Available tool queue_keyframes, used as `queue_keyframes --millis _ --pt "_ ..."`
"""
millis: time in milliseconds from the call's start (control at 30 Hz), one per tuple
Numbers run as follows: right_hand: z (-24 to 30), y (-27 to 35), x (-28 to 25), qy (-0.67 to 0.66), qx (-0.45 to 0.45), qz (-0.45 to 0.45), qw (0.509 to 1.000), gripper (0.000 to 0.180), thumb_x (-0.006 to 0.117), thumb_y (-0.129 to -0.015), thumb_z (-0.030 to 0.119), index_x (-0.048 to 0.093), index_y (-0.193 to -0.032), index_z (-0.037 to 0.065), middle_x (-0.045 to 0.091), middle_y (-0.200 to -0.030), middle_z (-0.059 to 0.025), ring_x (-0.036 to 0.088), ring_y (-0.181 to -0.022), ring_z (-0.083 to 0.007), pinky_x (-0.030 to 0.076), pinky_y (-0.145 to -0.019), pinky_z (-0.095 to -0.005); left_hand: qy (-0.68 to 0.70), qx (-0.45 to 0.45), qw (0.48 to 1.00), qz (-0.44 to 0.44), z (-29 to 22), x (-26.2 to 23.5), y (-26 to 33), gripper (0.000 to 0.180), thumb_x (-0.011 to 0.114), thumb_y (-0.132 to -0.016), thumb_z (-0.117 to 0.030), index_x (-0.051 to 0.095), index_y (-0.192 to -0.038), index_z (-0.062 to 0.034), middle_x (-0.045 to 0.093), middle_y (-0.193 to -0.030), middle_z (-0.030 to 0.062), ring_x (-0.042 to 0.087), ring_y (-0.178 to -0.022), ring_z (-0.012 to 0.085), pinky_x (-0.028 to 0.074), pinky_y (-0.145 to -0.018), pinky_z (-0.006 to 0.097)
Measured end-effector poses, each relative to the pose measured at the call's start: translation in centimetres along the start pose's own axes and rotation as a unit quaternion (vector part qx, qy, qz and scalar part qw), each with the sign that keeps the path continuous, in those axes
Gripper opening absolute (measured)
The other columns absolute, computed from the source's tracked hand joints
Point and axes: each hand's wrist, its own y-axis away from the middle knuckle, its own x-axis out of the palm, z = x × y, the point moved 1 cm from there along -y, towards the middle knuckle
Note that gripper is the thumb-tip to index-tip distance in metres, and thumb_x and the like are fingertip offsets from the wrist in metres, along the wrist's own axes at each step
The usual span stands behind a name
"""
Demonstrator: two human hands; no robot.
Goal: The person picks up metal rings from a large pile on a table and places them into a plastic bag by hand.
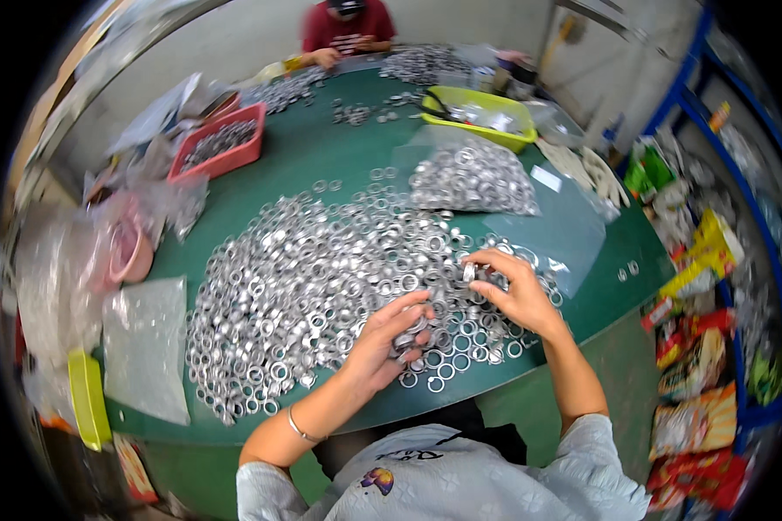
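Observation:
A wide heap of small silver metal rings [304, 286] covers the green table [321, 156] in front of me. My left hand [387, 343] rests at the near edge of the heap, its fingers curled around a small stack of rings. My right hand [517, 291] hovers over the heap's right side and pinches one ring [469, 272] between thumb and fingertips. A thin bangle sits on my left wrist.
A clear bag full of rings [473, 178] lies beyond my right hand. A red tray [222, 143] and a yellow-green tray [478, 113] hold more parts. Empty plastic bags [148, 343] lie at left. Another person in red [347, 30] works at the far side. Snack packets [699, 382] fill blue shelves at right.

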Motion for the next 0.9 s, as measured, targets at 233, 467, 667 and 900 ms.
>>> queue_keyframes --millis 233,467,667,900 --pt "5.3 -4.2 4.6 0.032 -0.207 0.071 0.975 0.036 0.068 -0.071 0.001 0.062 -0.106 0.000 0.063 -0.103 -0.0146 0.058 -0.097 -0.0283 0.045 -0.085 -0.0361 -0.061 0.060 0.996 0.018 -2.8 -2.6 0.2 0.042 0.061 -0.089 -0.028 0.052 -0.122 -0.0034 0.055 -0.088 0.0013 0.052 -0.066 0.0081 0.036 -0.044 0.018" --pt "5.4 -4.9 8.8 -0.085 -0.143 0.037 0.985 0.037 0.069 -0.070 0.001 0.060 -0.105 0.000 0.057 -0.107 -0.0137 0.055 -0.096 -0.0284 0.044 -0.084 -0.0348 -0.029 0.092 0.994 0.046 -3.2 -5.0 0.9 0.038 0.063 -0.088 -0.025 0.055 -0.116 -0.0007 0.055 -0.083 0.0019 0.051 -0.061 0.0080 0.035 -0.042 0.019" --pt "5.3 -4.8 9.6 -0.024 -0.210 0.061 0.976 0.014 0.070 -0.068 0.001 0.064 -0.081 0.001 0.057 -0.104 -0.0122 0.053 -0.098 -0.0286 0.042 -0.084 -0.0386 -0.049 0.110 0.992 0.038 -2.6 -5.9 1.3 0.032 0.063 -0.088 -0.022 0.056 -0.110 -0.0005 0.056 -0.075 0.0041 0.048 -0.053 0.0082 0.035 -0.041 0.019" --pt "3.5 -4.1 9.3 -0.219 -0.144 0.141 0.955 0.008 0.069 -0.072 0.006 0.063 -0.075 0.002 0.051 -0.100 -0.0110 0.049 -0.101 -0.0302 0.040 -0.088 -0.0425 -0.279 0.203 0.938 -0.036 -3.3 -4.2 2.4 0.030 0.073 -0.076 -0.005 0.062 -0.103 0.0018 0.063 -0.094 0.0072 0.059 -0.071 0.0105 0.047 -0.059 0.022"
